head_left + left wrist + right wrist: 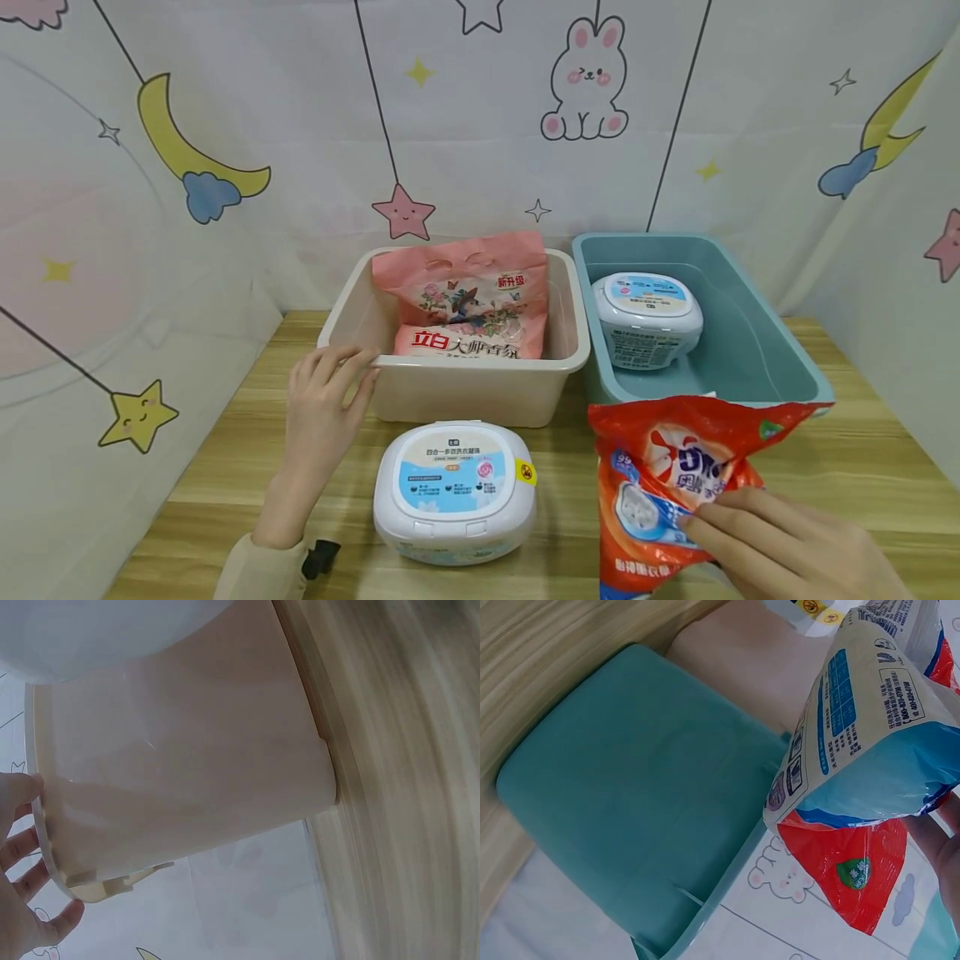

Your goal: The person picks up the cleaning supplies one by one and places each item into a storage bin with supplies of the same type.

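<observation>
My left hand [324,396] grips the near left rim of a cream plastic bin [468,392], its thumb outside and fingertips over the edge; the left wrist view shows the bin's rim [37,817] between them. A pink detergent bag [471,304] stands inside that bin. With my right hand [787,542], I hold a red detergent bag [667,492] by its right side, in front of a teal bin [757,333]. The right wrist view shows the bag's printed back [870,712] over the teal bin's wall [637,787]. Part of the right hand is cut off.
A white lidded tub [453,492] with a blue label stands on the wooden table [247,433] before the cream bin. Another white tub [647,321] sits inside the teal bin. A patterned cloth [480,125] hangs behind and along the sides.
</observation>
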The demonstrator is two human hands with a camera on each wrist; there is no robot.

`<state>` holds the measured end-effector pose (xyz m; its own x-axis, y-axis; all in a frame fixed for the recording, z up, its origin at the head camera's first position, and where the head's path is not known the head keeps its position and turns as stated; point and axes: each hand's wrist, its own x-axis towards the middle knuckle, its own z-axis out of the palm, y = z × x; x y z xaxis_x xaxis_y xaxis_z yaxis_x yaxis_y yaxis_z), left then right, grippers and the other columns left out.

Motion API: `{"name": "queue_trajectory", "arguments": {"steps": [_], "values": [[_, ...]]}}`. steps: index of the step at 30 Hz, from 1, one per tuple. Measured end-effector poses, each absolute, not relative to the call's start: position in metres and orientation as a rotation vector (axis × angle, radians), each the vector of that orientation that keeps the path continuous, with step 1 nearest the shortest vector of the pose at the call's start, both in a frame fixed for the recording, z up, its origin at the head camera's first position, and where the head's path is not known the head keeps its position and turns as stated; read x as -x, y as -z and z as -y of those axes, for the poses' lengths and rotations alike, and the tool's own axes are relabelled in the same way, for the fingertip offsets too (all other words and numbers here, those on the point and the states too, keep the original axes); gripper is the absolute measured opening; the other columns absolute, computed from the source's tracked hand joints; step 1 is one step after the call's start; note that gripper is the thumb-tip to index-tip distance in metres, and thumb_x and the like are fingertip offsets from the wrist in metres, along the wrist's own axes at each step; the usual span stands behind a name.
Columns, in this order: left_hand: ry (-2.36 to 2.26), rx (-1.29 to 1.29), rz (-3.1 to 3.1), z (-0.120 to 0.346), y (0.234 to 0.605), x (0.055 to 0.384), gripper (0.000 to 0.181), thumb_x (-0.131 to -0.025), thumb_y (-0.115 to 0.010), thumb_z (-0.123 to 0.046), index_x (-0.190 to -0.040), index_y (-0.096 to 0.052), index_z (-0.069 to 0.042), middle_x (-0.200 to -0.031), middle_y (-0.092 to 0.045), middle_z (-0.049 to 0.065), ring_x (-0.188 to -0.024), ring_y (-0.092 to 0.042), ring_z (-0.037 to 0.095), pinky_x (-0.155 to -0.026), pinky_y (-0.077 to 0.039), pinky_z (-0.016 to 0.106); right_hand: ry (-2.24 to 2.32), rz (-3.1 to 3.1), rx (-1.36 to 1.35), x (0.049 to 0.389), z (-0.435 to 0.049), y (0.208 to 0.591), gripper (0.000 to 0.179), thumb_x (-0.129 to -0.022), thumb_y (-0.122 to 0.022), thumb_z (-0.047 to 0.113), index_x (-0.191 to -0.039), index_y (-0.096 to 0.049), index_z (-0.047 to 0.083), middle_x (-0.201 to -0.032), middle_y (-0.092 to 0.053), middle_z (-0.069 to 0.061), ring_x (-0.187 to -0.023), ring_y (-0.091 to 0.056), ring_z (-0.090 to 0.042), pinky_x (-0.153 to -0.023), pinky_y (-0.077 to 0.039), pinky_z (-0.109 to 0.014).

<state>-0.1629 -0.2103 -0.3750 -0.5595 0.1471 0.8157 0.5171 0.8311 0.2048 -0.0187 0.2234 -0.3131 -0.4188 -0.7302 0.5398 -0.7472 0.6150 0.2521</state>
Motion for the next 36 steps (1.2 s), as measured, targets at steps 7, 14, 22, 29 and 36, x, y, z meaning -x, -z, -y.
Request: {"name": "queue_trajectory", "arguments": {"steps": [7,14,22,29,36], "values": [[0.544,0.484,2.149,0.21,0.374,0.162,0.023,-0.082,-0.074,-0.008,-0.104,-0.071,-0.006,-0.101,-0.065,0.015,-0.101,-0.053,0.036,-0.09,-0.038,0.054,0.002,2.272,-1.126,0.017,-0.223,0.306,0.05,-0.099,-0.032,0.057,-0.107,-0.072,0.029,-0.094,-0.071,0.018,-0.08,-0.065,0.0,-0.063,-0.051,-0.012],[0.544,0.485,2.138,0.21,0.375,0.163,0.023,-0.081,-0.074,-0.007,-0.103,-0.071,-0.006,-0.1,-0.065,0.015,-0.1,-0.054,0.036,-0.09,-0.038,0.054,-0.013,2.261,-1.106,0.015,-0.224,0.304,0.051,-0.099,-0.031,0.059,-0.112,-0.071,0.03,-0.095,-0.07,0.018,-0.08,-0.065,-0.001,-0.061,-0.048,-0.008],[0.542,0.482,2.148,0.21,0.374,0.162,0.021,-0.083,-0.073,-0.009,-0.104,-0.071,-0.006,-0.101,-0.065,0.015,-0.101,-0.054,0.036,-0.091,-0.038,0.054,-0.046,2.252,-1.083,0.015,-0.225,0.302,0.052,-0.096,-0.033,0.062,-0.109,-0.072,0.029,-0.091,-0.071,0.015,-0.078,-0.065,-0.003,-0.058,-0.047,-0.008],[0.534,0.484,2.14,0.21,0.375,0.163,0.023,-0.081,-0.075,-0.007,-0.103,-0.071,-0.006,-0.099,-0.065,0.015,-0.099,-0.054,0.036,-0.089,-0.039,0.054,0.024,2.271,-1.037,0.015,-0.222,0.293,0.057,-0.099,-0.026,0.061,-0.103,-0.074,0.03,-0.088,-0.071,0.019,-0.075,-0.065,0.001,-0.057,-0.047,-0.009],[0.54,0.485,2.138,0.21,0.374,0.162,0.023,-0.081,-0.075,-0.007,-0.104,-0.072,-0.005,-0.099,-0.065,0.015,-0.1,-0.054,0.036,-0.089,-0.039,0.054,-0.013,2.282,-1.047,0.017,-0.218,0.285,0.056,-0.1,-0.026,0.057,-0.104,-0.074,0.028,-0.089,-0.071,0.018,-0.077,-0.065,-0.001,-0.057,-0.049,-0.012]]}}
